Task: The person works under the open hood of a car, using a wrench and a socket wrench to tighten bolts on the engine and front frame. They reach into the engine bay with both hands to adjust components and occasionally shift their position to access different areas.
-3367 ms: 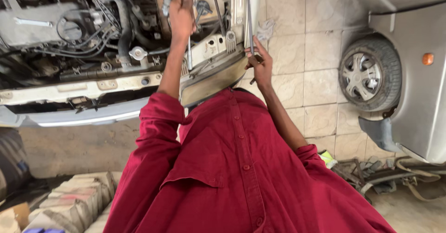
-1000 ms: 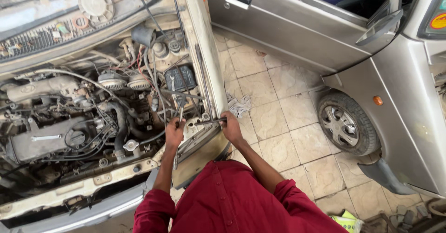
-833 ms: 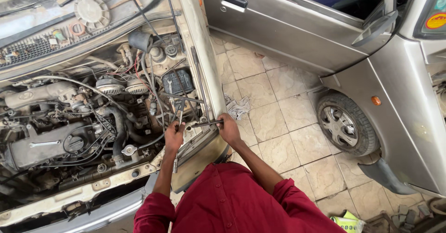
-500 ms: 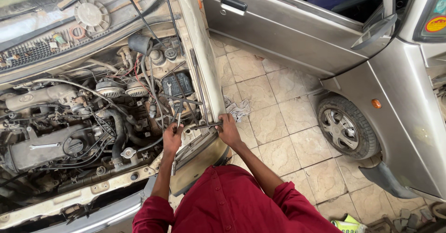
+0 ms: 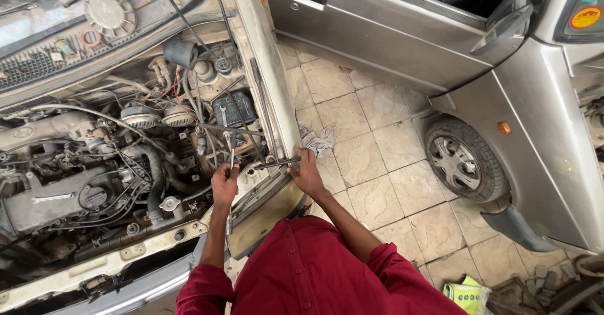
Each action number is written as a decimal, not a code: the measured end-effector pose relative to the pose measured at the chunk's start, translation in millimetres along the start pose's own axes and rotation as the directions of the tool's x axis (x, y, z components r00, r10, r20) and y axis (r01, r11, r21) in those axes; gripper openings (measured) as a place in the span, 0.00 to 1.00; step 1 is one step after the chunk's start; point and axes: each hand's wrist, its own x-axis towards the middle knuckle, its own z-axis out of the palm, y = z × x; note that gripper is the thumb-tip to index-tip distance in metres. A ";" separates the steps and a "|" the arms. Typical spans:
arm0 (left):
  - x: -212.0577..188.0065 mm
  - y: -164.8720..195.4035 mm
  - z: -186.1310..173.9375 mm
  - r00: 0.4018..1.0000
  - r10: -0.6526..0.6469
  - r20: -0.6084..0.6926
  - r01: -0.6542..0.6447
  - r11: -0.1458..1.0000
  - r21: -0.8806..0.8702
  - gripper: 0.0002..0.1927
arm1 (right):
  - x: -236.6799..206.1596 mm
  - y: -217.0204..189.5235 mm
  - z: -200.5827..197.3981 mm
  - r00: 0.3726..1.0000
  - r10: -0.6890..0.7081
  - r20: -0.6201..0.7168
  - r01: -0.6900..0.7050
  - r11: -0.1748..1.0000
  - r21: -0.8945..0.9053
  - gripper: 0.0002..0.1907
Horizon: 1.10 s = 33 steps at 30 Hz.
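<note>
The left hand (image 5: 224, 183) wraps tight around a thin upright metal tool (image 5: 231, 164) to steady it, while the right hand (image 5: 307, 173) squeezes a long dark metal wrench (image 5: 277, 163) lying across the open car's front corner.

bottom right floor has a yellow-green printed package (image 5: 464, 295); round red-and-yellow sticker (image 5: 586, 17) on the grey car's window, top right.
</note>
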 end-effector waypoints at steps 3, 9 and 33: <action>-0.1 -1.8 -0.8 1.000 0.000 -0.003 0.000 1.000 0.013 0.12 | -2.8 -4.2 -2.5 1.000 -0.021 -0.023 0.021 1.000 -0.003 0.37; -1.7 -3.7 -4.1 1.000 0.012 -0.010 -0.012 1.000 0.017 0.13 | -8.1 -12.0 -4.7 0.996 0.083 -0.007 -0.083 0.995 0.063 0.38; -23.5 -15.2 -77.8 0.994 0.103 -0.035 -0.108 0.980 -0.169 0.14 | -21.4 -55.0 14.4 0.809 0.583 -0.073 -0.460 0.706 0.538 0.43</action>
